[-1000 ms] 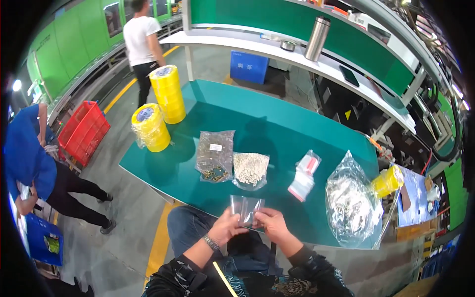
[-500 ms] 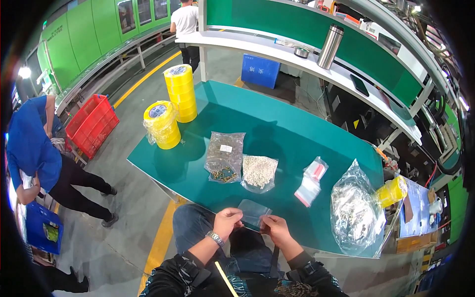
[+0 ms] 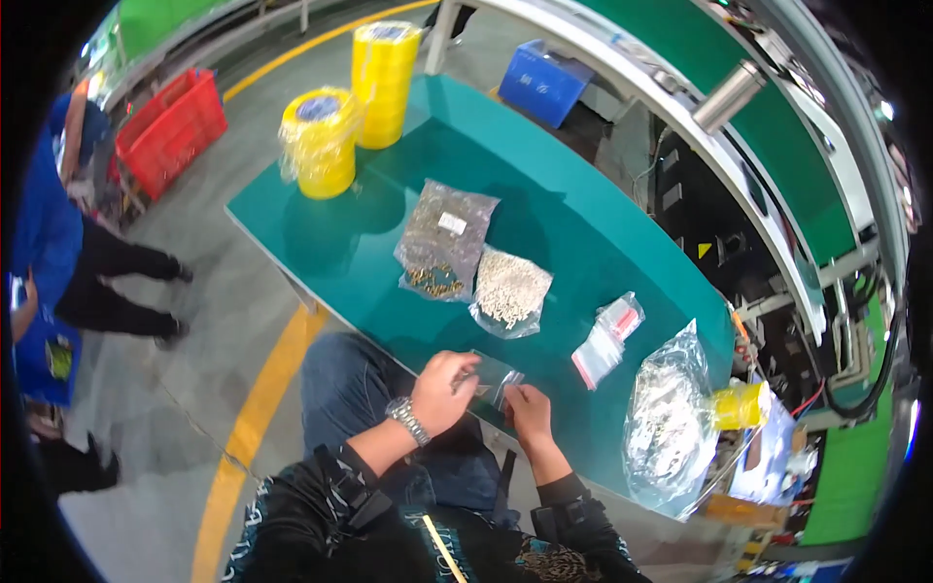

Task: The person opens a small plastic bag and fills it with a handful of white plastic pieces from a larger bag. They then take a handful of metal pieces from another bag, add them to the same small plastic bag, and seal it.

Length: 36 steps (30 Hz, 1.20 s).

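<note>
My left hand (image 3: 442, 389) and my right hand (image 3: 530, 410) together hold a small clear plastic bag (image 3: 494, 377) at the near edge of the teal table (image 3: 544, 233). A metal watch sits on my left wrist. Just beyond my hands lie a clear bag of small white parts (image 3: 508, 290) and a larger bag of dark and brass-coloured parts (image 3: 443, 240). To the right lies a stack of small empty bags with red strips (image 3: 607, 340).
A big clear bag of shiny parts (image 3: 669, 423) and a yellow tape roll (image 3: 738, 405) lie at the table's right end. Stacks of yellow tape rolls (image 3: 321, 141) stand at the far left corner. A person in blue (image 3: 49, 233) stands left by a red crate (image 3: 167, 131).
The view has swung and closed in on the table. My hands keep hold of the small clear bag, now lower at the table's edge. The person in white is out of view.
</note>
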Each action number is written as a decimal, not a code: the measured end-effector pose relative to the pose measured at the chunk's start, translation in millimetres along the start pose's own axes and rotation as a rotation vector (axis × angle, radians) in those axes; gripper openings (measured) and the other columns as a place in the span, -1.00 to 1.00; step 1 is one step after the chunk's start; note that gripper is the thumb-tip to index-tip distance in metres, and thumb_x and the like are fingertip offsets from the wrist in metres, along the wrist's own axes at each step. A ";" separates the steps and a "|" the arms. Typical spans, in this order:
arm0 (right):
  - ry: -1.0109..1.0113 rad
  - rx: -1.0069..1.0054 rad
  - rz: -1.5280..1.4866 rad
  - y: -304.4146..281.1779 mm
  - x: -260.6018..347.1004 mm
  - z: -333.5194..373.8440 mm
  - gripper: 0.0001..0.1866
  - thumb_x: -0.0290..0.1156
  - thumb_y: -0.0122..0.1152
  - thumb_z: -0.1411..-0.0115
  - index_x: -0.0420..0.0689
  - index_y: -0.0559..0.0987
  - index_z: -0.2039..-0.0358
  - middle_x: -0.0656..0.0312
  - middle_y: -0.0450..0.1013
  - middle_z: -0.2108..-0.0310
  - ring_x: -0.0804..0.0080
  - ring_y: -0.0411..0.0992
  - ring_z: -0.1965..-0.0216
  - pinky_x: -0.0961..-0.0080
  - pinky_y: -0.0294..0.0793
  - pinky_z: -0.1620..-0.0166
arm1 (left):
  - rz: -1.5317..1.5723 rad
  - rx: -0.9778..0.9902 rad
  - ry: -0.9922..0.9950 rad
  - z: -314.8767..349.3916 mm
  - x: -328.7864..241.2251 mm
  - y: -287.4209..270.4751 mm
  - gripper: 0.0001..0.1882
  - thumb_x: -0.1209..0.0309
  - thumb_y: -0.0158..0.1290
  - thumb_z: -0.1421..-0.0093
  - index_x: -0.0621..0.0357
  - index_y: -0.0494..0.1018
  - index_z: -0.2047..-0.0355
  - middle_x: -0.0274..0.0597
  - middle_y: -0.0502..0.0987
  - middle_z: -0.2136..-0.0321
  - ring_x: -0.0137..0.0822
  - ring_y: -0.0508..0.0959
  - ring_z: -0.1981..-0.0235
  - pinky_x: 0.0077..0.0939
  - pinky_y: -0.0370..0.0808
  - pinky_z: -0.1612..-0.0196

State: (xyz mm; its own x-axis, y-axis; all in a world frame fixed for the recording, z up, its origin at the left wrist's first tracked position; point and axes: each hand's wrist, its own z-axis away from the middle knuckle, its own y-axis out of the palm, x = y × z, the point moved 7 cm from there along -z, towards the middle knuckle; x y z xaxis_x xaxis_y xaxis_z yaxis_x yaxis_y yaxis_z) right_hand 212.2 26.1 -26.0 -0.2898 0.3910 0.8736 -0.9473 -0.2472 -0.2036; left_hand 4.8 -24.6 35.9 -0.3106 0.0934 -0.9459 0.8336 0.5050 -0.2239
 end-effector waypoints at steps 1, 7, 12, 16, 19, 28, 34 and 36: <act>0.018 0.018 0.038 2.7 -2.7 -1.2 -0.73 -0.32 0.18 -0.19 -0.21 0.48 0.57 0.33 0.35 0.66 0.57 0.30 0.65 0.59 0.27 0.60 | 0.023 0.142 0.021 1.4 0.7 12.3 -0.78 0.50 0.12 -0.10 0.20 0.49 0.21 -0.16 0.52 0.40 -0.30 0.56 0.43 -0.47 0.48 0.37; -0.039 -0.030 0.001 8.3 6.8 -7.3 -0.75 -0.34 0.18 -0.20 -0.20 0.48 0.55 0.36 0.34 0.66 0.62 0.27 0.67 0.63 0.21 0.62 | 0.061 0.564 -0.018 12.6 16.1 61.3 -0.69 0.34 0.09 -0.12 0.17 0.44 0.13 -0.02 0.53 0.28 -0.04 0.55 0.24 -0.24 0.48 0.20; 0.040 -0.035 -0.049 5.5 -0.6 -12.5 -0.79 -0.36 0.17 -0.20 -0.19 0.49 0.53 0.38 0.34 0.63 0.63 0.26 0.65 0.64 0.17 0.61 | 0.107 0.591 -0.185 12.6 28.3 65.0 -0.71 0.30 0.10 -0.12 0.17 0.45 0.19 -0.02 0.55 0.29 -0.02 0.56 0.27 -0.20 0.47 0.18; 0.106 -0.053 -0.106 3.2 -5.3 -19.5 -0.74 -0.35 0.17 -0.23 -0.19 0.48 0.55 0.35 0.35 0.66 0.65 0.24 0.71 0.65 0.17 0.66 | 0.020 0.564 -0.178 5.2 39.5 72.4 -0.68 0.22 0.16 -0.08 0.18 0.46 0.25 -0.07 0.57 0.42 -0.10 0.58 0.35 -0.26 0.48 0.28; 0.137 -0.063 -0.101 3.8 -4.2 -21.4 -0.74 -0.33 0.18 -0.23 -0.19 0.49 0.54 0.35 0.36 0.66 0.65 0.25 0.71 0.66 0.17 0.66 | -0.070 0.656 -0.210 0.8 43.0 78.9 -0.65 0.13 0.17 -0.06 0.18 0.47 0.34 -0.07 0.58 0.45 -0.08 0.59 0.37 -0.25 0.49 0.29; 0.245 -0.004 -0.073 2.1 -8.1 -22.5 -0.75 -0.26 0.17 -0.23 -0.21 0.54 0.40 0.33 0.40 0.62 0.60 0.26 0.68 0.64 0.17 0.63 | -0.077 0.675 -0.190 -3.6 49.0 89.1 -0.63 0.09 0.14 -0.05 0.20 0.49 0.42 0.01 0.58 0.47 0.02 0.58 0.38 -0.16 0.48 0.28; 0.257 0.009 -0.060 4.3 -8.1 -23.1 -0.72 -0.22 0.19 -0.23 -0.21 0.53 0.42 0.32 0.39 0.64 0.59 0.25 0.70 0.62 0.18 0.64 | -0.065 0.692 -0.201 -3.3 59.7 97.6 -0.72 0.22 0.08 -0.05 0.23 0.52 0.46 0.08 0.56 0.47 0.06 0.57 0.37 -0.10 0.47 0.27; 0.249 0.003 -0.088 4.7 -8.1 -24.0 -0.69 -0.22 0.22 -0.22 -0.22 0.52 0.49 0.32 0.38 0.65 0.60 0.23 0.73 0.63 0.19 0.65 | -0.073 0.698 -0.191 -1.8 61.7 100.6 -0.74 0.25 0.07 -0.04 0.23 0.52 0.47 0.09 0.56 0.47 0.07 0.56 0.36 -0.10 0.47 0.27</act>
State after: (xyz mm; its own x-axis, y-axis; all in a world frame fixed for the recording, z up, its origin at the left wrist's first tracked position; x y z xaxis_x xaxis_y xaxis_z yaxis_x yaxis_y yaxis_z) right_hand 206.8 43.1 -44.7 -0.2315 0.6172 0.7520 -0.9700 -0.2053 -0.1301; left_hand 68.6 33.5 -44.5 -0.3440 -0.1036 -0.9332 0.9310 -0.1667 -0.3247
